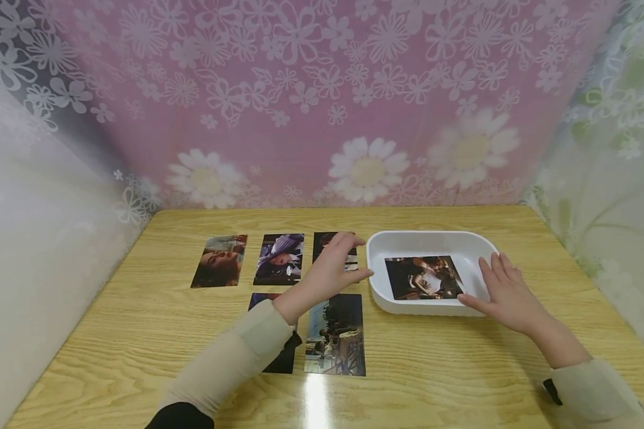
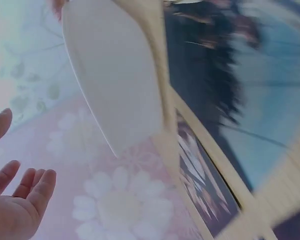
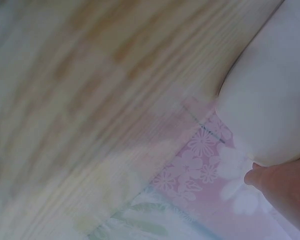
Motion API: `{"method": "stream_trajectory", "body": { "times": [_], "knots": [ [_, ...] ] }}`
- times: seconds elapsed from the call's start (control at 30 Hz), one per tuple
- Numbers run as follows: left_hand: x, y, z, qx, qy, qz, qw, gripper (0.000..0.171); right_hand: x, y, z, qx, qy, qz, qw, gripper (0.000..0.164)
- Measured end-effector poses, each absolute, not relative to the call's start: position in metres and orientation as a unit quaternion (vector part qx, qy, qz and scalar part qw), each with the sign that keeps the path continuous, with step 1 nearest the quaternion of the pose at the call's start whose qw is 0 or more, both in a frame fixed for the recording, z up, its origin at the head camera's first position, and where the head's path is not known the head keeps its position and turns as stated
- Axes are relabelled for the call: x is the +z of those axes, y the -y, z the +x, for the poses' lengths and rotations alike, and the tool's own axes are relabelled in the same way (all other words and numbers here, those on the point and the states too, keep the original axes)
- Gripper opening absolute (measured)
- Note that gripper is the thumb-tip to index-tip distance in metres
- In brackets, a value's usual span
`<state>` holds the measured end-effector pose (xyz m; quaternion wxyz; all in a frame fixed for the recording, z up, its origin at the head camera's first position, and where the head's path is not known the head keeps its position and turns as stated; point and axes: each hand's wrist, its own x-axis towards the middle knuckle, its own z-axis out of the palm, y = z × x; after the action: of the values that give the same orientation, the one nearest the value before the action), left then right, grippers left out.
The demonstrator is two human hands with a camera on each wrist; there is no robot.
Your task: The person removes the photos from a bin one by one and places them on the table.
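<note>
A white tray (image 1: 429, 239) with rounded corners stands on the table at the right of the head view. A photo card (image 1: 424, 278) lies inside it, showing a figure in a light top. My left hand (image 1: 335, 265) hovers by the tray's left rim, thumb and fingers spread with nothing between them; the left wrist view shows the fingers (image 2: 42, 192) apart from the tray. At the tray's right end is my right hand (image 1: 510, 298), fingers over the rim and thumb near the card's front corner. Most of that hand is out of the right wrist view.
Left of the tray lie more photo cards: a face (image 1: 220, 262), a striped hat (image 1: 279, 259), a dark one (image 1: 322, 243) partly behind my left hand, one (image 1: 281, 357) under my left wrist, and an outdoor scene (image 1: 335, 336). Flowered curtains (image 1: 300, 119) surround the wooden table (image 1: 434, 369).
</note>
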<state>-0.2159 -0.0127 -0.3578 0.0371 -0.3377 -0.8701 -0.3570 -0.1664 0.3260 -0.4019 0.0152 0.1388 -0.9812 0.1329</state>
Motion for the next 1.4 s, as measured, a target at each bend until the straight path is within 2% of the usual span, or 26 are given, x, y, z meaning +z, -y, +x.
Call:
{"method": "stream_trajectory", "body": {
  "times": [0.27, 0.5, 0.63, 1.03, 1.23, 1.4],
  "knots": [
    [-0.358, -0.027, -0.227, -0.358, 0.867, -0.346, 0.019, 0.061, -0.401, -0.326, -0.166, 0.137, 0.981, 0.137, 0.014, 0.092],
    [-0.37, -0.06, -0.237, -0.368, 0.865, -0.34, -0.005, 0.065, -0.4, -0.325, -0.165, 0.137, 0.981, 0.136, 0.014, 0.092],
    [-0.379, -0.077, -0.239, -0.349, 0.874, -0.337, -0.029, 0.073, -0.399, -0.324, -0.165, 0.14, 0.981, 0.135, 0.012, 0.092],
    [-0.404, -0.112, -0.243, -0.074, 0.944, -0.316, -0.059, 0.105, -0.401, -0.325, -0.164, 0.139, 0.981, 0.132, 0.013, 0.092],
    [-0.406, -0.112, -0.242, 0.002, 0.949, -0.288, -0.125, 0.099, -0.403, -0.324, -0.165, 0.136, 0.982, 0.133, 0.014, 0.092],
    [-0.409, -0.113, -0.244, 0.031, 0.948, -0.274, -0.156, 0.093, -0.402, -0.324, -0.164, 0.135, 0.982, 0.133, 0.016, 0.092]
  ]
}}
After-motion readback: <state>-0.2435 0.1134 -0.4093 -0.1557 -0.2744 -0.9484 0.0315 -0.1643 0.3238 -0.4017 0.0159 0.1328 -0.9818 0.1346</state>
